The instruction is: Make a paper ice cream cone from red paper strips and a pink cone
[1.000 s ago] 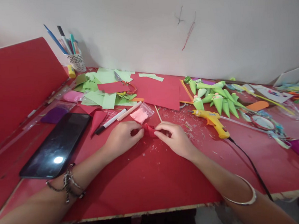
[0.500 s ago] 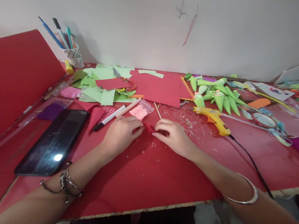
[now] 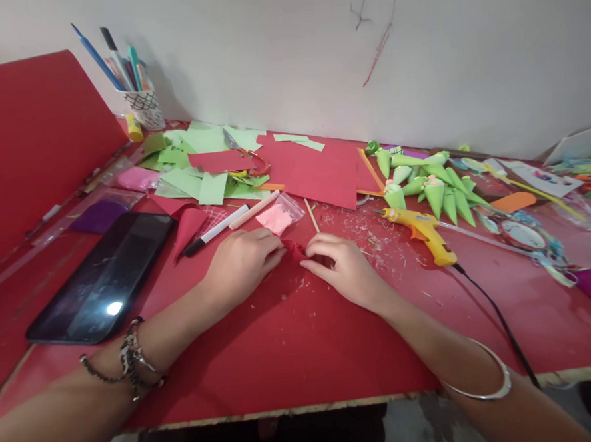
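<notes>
Between my two hands is a small dark red piece [image 3: 294, 250], its shape hard to make out against the red table. My left hand [image 3: 245, 261] pinches its left side, and my right hand [image 3: 343, 268] pinches its right side. Just behind my fingers lies a clear bag with pale pink material [image 3: 275, 218]. A thin wooden stick [image 3: 312, 216] points toward my right fingertips. To the left of the bag are a peach-coloured pen [image 3: 253, 209] and a white marker with a black cap [image 3: 216, 231]. A red paper cone [image 3: 188, 229] rests beside the marker.
A black phone [image 3: 103, 279] lies at the left. The yellow glue gun [image 3: 421, 233] and its cord are on the right, before several green paper cones [image 3: 433, 184]. Green scraps [image 3: 213, 188], scissors [image 3: 256, 162] and a pen cup [image 3: 143, 109] stand or lie farther back.
The view has shifted very slightly. Both hands stay around the small red piece, with only a slight change in how it lies between the fingers.
</notes>
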`<state>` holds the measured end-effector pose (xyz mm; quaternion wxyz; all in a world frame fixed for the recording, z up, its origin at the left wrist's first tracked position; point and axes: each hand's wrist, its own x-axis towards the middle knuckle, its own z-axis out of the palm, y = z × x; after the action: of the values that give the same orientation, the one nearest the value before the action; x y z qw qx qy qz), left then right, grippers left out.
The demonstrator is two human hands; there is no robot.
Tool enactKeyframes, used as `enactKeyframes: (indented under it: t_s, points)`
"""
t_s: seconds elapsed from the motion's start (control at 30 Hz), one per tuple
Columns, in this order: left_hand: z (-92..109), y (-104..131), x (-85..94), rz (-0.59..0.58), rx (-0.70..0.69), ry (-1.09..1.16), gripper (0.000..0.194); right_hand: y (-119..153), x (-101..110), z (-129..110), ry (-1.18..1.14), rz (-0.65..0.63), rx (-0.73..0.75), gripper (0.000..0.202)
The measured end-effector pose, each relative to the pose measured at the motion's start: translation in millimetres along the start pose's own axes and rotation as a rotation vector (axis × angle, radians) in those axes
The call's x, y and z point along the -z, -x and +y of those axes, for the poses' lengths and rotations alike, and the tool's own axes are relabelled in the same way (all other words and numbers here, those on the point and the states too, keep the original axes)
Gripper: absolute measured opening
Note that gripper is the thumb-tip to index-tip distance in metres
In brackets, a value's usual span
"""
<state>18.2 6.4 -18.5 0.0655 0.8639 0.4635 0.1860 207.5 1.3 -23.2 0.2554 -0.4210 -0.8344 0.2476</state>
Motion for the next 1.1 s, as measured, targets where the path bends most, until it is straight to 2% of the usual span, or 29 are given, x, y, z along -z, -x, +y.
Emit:
enactKeyframes:
  t_s: [0.13,0.6,0.9,1.1]
  points:
    - [2.8,0.1,-0.6,-0.010,0.057,0.056,0.019,0.3,-0.9,-0.9,-0.016,-0.017,0.009,0.013]
    - [5.0,-0.6,-0.6,-0.027,0.095,0.145,0.018,-1.1,-4.6,-4.1,0.022,-0.029,-0.026,0.017]
    - [7.8,3.0,1.2,-0.037,0.143,0.138,0.017,1.7,-5.1,-7.2,0.047,0.069,-0.088,0.008]
    - [9.4,2.4,0.6,-0.023,0.137,0.164,0.018,2.3,-1.5,-5.5,0.127,0.083,-0.091,0.012]
